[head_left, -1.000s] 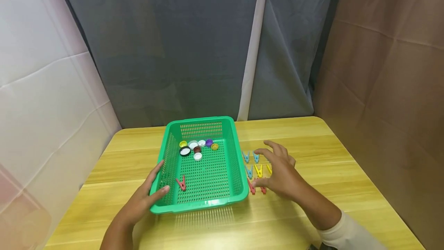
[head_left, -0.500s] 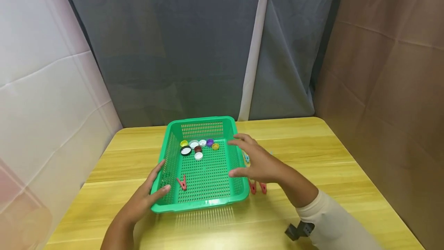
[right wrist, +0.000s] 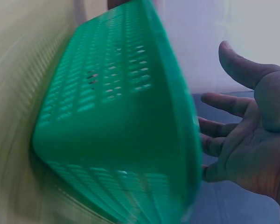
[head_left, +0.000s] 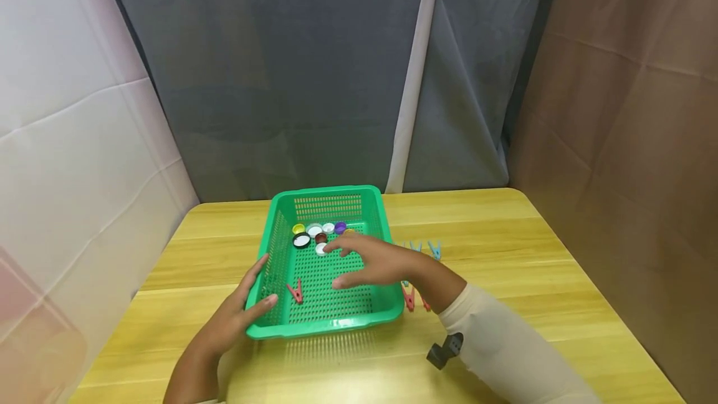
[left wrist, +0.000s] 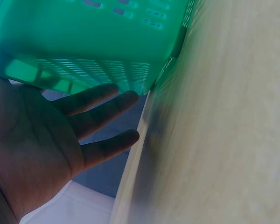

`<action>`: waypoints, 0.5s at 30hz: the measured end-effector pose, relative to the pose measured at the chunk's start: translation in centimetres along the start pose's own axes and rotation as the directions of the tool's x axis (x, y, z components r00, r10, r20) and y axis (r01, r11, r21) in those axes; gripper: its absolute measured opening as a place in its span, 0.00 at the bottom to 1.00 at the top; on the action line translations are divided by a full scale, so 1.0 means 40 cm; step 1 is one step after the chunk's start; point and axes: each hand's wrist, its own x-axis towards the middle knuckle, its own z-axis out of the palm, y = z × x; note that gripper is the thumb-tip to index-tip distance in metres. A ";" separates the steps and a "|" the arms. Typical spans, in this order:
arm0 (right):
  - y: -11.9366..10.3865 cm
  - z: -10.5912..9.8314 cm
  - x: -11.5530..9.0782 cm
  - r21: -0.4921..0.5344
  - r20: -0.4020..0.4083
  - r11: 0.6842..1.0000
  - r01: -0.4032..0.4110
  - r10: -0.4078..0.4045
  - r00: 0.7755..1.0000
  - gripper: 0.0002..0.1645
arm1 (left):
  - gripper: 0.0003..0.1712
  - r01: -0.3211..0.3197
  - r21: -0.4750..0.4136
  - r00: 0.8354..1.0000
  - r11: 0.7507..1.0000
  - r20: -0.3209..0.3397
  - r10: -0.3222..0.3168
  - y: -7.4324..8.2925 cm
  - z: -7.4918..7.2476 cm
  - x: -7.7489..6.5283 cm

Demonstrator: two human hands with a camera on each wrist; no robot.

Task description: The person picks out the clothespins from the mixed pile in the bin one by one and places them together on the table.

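My left hand [head_left: 235, 313] rests at the left side of a green plastic basket [head_left: 314, 328], its thumb over the rim. In the left wrist view, its fingers [left wrist: 105, 112] stretch straight along the basket's outside. My right hand [head_left: 373, 262] reaches over the basket's right half, fingers spread and slightly bent, holding nothing. Its index fingertip overlaps a white bottle cap [head_left: 320, 250]. Around that lie a dark red cap [head_left: 321, 238], a black-rimmed cap [head_left: 301, 240], a purple cap [head_left: 340, 227] and several others. A red clothespin [head_left: 296, 293] lies near the basket's front left.
Right of the basket, blue clothespins [head_left: 435, 250] and red clothespins [head_left: 409, 299] lie on the wooden table [head_left: 538, 279], partly hidden by my right forearm. A grey curtain [head_left: 303, 80] hangs behind the table, with cloth walls at both sides.
My right hand has moved left, from over the clothespins across the rim to above the bottle caps. My left hand, the caps and the red clothespin in the basket stay in place.
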 end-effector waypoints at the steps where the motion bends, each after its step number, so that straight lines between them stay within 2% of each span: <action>1: 0.000 0.007 0.011 0.001 0.015 1.000 -0.006 0.006 1.000 0.42 | 0.50 0.001 0.001 1.000 1.000 -0.001 -0.001 0.000 -0.001 0.000; 4: -0.004 0.023 0.041 -0.010 0.067 0.999 -0.031 0.032 0.997 0.42 | 0.50 -0.002 -0.008 1.000 1.000 -0.002 0.002 -0.003 -0.002 -0.002; 8: -0.012 0.036 0.076 -0.092 0.155 0.995 -0.036 0.050 0.987 0.40 | 0.50 -0.006 -0.007 1.000 1.000 -0.004 0.006 -0.005 -0.001 -0.001; 11: -0.021 0.039 0.097 -0.149 0.247 0.989 -0.004 0.041 0.968 0.39 | 0.50 -0.009 -0.008 1.000 1.000 -0.003 0.009 -0.004 0.000 0.000; 15: -0.035 0.037 0.124 -0.154 0.351 0.988 0.022 0.034 0.936 0.39 | 0.50 -0.012 -0.023 1.000 1.000 0.001 0.012 -0.001 0.001 0.000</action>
